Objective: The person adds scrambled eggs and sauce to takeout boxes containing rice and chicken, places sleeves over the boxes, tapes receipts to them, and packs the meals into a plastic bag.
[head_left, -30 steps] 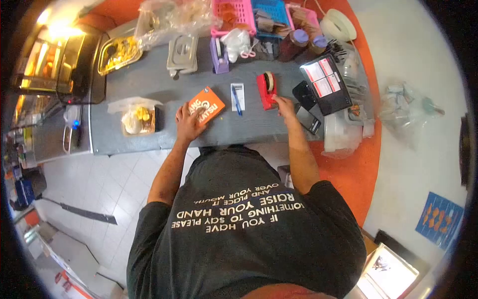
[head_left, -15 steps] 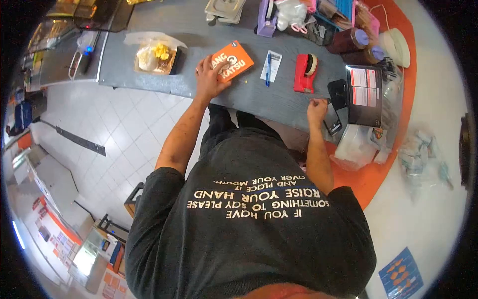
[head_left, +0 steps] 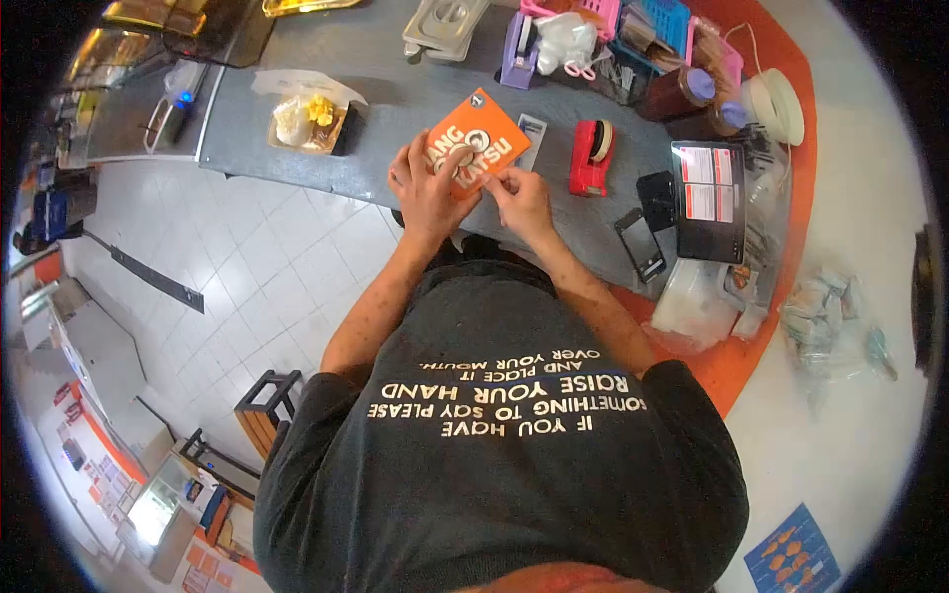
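In the head view, the left hand [head_left: 431, 201] clamps one orange box [head_left: 497, 127] mid-frame at the worktop [head_left: 356, 44], apparently steadying it for the right hand [head_left: 524, 205], its fingertips bunched at the box's near edge, grip unclear. One red tape dispenser [head_left: 589, 176] and two purple-lidded bottles [head_left: 678, 96] stand upper right.

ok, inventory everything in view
printed box: one, orange, in hands
tape dispensers: two, red right, purple back
food tray: one, brown, counter left
lidded pan: one, steel, counter back
baskets: three, pink and blue, back right
capped bottles: two, dark, back right
phone: one, black, beside tablet
tablet: one, black, right side
stool: one, brown, floor left
poster: one, blue, lower right
background items: too blurred to count
left hand: one, bare, on box
right hand: one, bare, on box
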### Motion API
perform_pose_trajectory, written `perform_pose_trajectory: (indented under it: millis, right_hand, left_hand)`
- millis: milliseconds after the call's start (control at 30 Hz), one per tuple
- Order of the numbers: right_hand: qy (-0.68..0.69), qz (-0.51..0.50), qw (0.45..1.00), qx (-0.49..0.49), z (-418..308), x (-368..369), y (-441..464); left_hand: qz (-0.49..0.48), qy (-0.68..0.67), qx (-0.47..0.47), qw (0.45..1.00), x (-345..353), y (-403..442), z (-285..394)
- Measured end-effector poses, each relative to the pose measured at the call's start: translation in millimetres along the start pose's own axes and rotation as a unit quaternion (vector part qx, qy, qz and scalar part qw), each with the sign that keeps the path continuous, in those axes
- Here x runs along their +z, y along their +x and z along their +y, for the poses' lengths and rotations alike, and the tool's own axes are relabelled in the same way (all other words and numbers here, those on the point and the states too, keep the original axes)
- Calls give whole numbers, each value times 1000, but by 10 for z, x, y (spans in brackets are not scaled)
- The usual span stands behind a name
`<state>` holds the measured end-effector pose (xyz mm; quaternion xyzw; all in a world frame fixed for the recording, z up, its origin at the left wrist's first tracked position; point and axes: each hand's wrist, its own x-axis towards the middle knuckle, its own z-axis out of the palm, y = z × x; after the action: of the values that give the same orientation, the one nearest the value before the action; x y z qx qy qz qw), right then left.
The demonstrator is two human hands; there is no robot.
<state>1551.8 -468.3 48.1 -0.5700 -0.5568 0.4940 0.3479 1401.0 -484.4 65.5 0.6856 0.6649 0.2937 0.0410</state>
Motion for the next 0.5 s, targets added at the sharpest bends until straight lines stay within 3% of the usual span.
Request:
perform_pose_trajectory:
  millis: [100, 200, 233, 267, 333, 367, 433, 500]
  right_hand:
    - [-39, -20, 998, 45, -59, -105, -85]
    - [-100, -12, 995, 3, -34, -214, -127]
    - [-100, -10, 995, 0, 28, -217, -138]
    - [-102, -12, 995, 17, 136, -196, -142]
    - [-102, -15, 994, 25, 174, -139, -127]
    - [-23, -8, 999, 31, 149, -95, -151]
    - [58, -3, 998, 34, 186, -33, -165]
    - [85, -62, 991, 83, 322, -48, -122]
  left_hand:
    - [5, 25, 30, 999, -131, -16, 39]
    - [-41, -175, -37, 983, -167, -22, -38]
    - [-39, -176, -35, 983, -121, -50, -76]
    - [-80, -344, -132, 926, -57, -84, -126]
    - [-98, -444, -179, 873, 98, -93, -265]
    - [-103, -489, -204, 842, 145, -79, -307]
    - [-100, -232, -129, 959, 224, -27, -428]
    - [-83, -146, -134, 977, 419, 38, -518]
